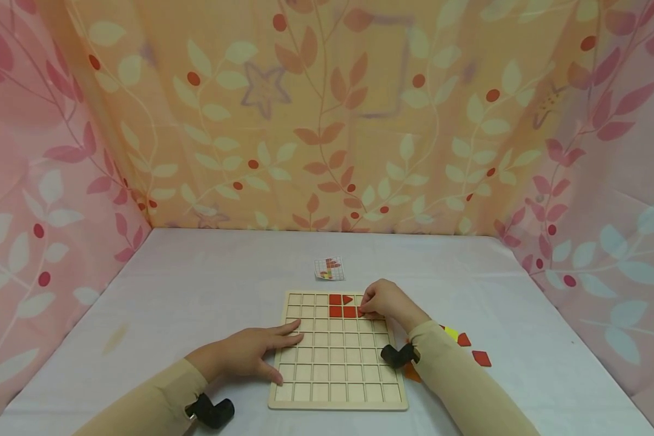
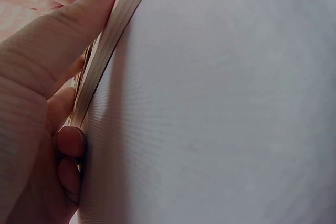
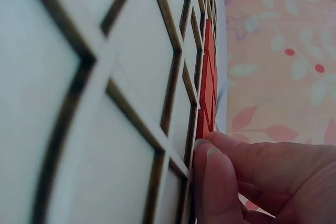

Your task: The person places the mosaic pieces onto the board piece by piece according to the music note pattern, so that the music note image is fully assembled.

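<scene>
A wooden grid board (image 1: pixel 338 405) lies on the white-covered table. In its upper rows sit red squares (image 1: pixel 335 312) and a red triangle (image 1: pixel 347 300). My right hand (image 1: pixel 388 303) is over the upper right of the board, pinching a small red piece (image 1: pixel 361 312) at the end of the second row. The right wrist view shows thumb and finger tips right at this red piece (image 3: pixel 201 123), which they partly cover. My left hand (image 1: pixel 247 351) rests on the board's left edge with fingers spread, its thumb (image 2: pixel 86 14) along the wooden side.
Behind the board lies a small picture card (image 1: pixel 329 269) with a coloured grid pattern. Loose pieces lie right of the board, partly under the right forearm: a yellow piece (image 1: pixel 450 333), a red rhombus (image 1: pixel 482 358) and an orange piece (image 1: pixel 412 372). Patterned curtains (image 1: pixel 327 121) surround the table.
</scene>
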Demonstrator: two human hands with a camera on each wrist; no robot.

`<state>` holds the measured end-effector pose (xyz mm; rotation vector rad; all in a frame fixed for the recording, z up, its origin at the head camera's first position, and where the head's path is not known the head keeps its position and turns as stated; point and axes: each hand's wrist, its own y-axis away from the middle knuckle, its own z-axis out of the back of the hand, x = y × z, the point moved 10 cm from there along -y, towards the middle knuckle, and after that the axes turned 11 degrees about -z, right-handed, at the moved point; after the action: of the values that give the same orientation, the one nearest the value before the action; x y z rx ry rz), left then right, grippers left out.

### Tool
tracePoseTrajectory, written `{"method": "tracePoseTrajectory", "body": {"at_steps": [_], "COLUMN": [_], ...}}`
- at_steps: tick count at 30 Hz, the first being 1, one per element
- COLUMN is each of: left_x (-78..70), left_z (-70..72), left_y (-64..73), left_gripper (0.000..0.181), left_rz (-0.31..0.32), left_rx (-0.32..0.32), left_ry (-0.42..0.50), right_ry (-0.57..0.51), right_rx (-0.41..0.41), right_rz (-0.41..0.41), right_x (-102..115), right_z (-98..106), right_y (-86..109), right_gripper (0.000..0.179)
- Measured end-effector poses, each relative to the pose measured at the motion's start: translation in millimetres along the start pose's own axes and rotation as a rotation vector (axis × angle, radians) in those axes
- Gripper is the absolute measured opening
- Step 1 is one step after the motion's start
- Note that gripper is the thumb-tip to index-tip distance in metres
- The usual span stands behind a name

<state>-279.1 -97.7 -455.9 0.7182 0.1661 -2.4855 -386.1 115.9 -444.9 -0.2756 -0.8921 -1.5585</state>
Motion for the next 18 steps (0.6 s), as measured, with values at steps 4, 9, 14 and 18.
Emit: {"method": "tracePoseTrajectory", "body": {"at_steps": [4,9,14,18], "left_x": [-1.5,-0.7,1.1,1.4], "left_z": [1.0,1.1,-0.3,-1.2], "left_y": [0.1,0.3,0.2,0.0], "left_gripper": [0.084,0.083,0.084,0.084], "left_rz": [0.003,0.016,0.014,0.007], "left_rx": [0.0,0.0,-0.003,-0.002], "left_ry": [-0.002,-0.009,-0.014,-0.011], "right_ry": [-0.002,0.018,0.016,-0.006], "right_rx": [0.006,0.0,0.011,0.006], "right_rz": [0.007,0.023,0.012,0.005], "right_x": [2,2,0,-5], "right_z": [0,1,5,14], "right_y": [1.3,1.0,0.5,2.3], "right_gripper": [0.009,0.006,0.004,0.005]}}
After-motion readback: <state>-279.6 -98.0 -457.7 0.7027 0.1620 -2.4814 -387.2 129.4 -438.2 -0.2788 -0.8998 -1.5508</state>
